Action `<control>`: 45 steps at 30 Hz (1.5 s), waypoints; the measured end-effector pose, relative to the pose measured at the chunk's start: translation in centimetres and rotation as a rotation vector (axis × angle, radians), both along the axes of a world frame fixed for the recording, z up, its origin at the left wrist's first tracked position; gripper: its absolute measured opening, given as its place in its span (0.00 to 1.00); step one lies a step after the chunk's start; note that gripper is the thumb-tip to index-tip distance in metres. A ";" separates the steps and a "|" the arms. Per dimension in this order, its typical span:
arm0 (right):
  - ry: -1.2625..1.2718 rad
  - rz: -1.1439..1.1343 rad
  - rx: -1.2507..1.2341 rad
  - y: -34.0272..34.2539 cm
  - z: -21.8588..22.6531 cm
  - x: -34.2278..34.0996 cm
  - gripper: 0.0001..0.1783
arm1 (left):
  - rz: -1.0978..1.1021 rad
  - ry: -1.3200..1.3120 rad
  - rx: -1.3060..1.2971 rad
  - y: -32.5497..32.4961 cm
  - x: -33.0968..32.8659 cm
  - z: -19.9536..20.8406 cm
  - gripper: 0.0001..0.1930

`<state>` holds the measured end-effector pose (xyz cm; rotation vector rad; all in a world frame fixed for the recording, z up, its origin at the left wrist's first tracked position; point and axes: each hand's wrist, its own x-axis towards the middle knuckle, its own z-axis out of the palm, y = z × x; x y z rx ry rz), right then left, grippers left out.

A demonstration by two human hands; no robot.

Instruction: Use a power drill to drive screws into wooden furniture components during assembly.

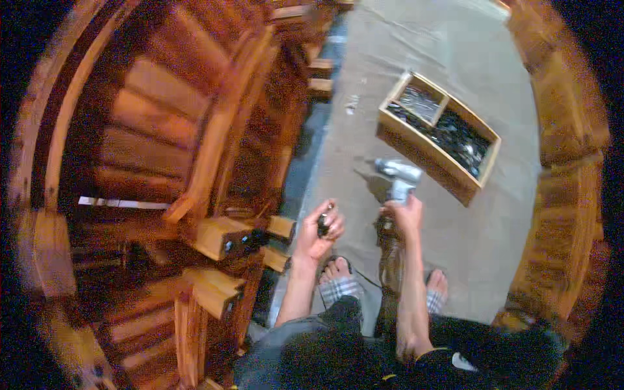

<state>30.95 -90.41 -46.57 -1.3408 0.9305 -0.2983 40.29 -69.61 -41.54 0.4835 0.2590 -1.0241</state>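
Observation:
My right hand [407, 218] is wrapped round the grip of a pale grey power drill [398, 171], whose nose points left. My left hand [317, 231] is to the left of it, palm up, fingers curled round small dark metal pieces [324, 224], too blurred to name exactly. Beyond the drill, a wooden box [422, 144] with compartments stands on the floor. Shiny silver fasteners [419, 103] fill its smaller compartment, and dark metal hardware [463, 140] fills the larger one.
Stained wooden furniture frames with slats [221, 130] crowd the left side. Their square beam ends [224, 238] with dark bolts jut out near my left forearm. More wooden furniture [572, 123] lines the right edge. A wrinkled pale sheet [468, 45] covers the floor.

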 end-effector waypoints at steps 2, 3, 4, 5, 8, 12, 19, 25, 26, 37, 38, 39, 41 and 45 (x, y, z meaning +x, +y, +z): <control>-0.047 -0.027 -0.270 -0.9 2.3 -0.2 0.16 | 0.025 0.074 -0.063 0.9 0.0 0.4 0.08; -0.014 -0.034 -0.561 -1.8 3.9 -0.5 0.18 | 0.028 0.096 -0.091 1.3 0.0 0.6 0.07; 0.020 -0.021 -0.503 -2.7 5.8 -0.8 0.20 | 0.065 0.083 -0.077 1.6 0.0 1.0 0.07; 0.043 -0.017 -0.451 -3.6 7.9 -1.0 0.22 | 0.080 0.091 -0.100 1.8 0.0 1.4 0.07; -0.460 -0.091 -0.443 -4.1 14.6 -1.2 0.26 | 0.113 0.055 -0.095 1.9 -0.1 3.5 0.07; -0.549 0.311 0.254 -3.9 20.8 -0.3 0.31 | 0.103 -0.107 -0.045 1.1 -0.1 7.4 0.09; -0.597 0.785 -0.131 1.1 17.0 -0.7 0.22 | 0.226 -0.203 0.102 0.8 1.0 14.0 0.09; -0.730 0.771 -0.372 4.9 19.5 1.1 0.19 | 0.377 -0.417 0.258 1.3 4.6 17.8 0.11; -0.718 0.752 -0.350 5.0 20.1 1.1 0.17 | 0.377 -0.430 0.262 1.3 4.6 18.1 0.11; -0.650 0.709 -0.467 4.8 18.6 0.4 0.18 | 0.365 -0.466 0.420 1.0 4.5 17.8 0.11; -0.668 0.693 -0.524 4.9 18.5 0.3 0.17 | 0.362 -0.491 0.402 1.1 4.6 17.8 0.11; -0.644 0.697 -0.484 4.9 18.4 0.3 0.17 | 0.345 -0.483 0.380 1.2 4.6 17.8 0.11; -0.678 0.654 -0.518 4.8 18.1 0.3 0.14 | 0.329 -0.475 0.358 1.4 4.7 18.0 0.11; -0.677 0.702 -0.566 4.4 17.3 0.6 0.14 | 0.312 -0.453 0.348 1.4 4.6 18.3 0.11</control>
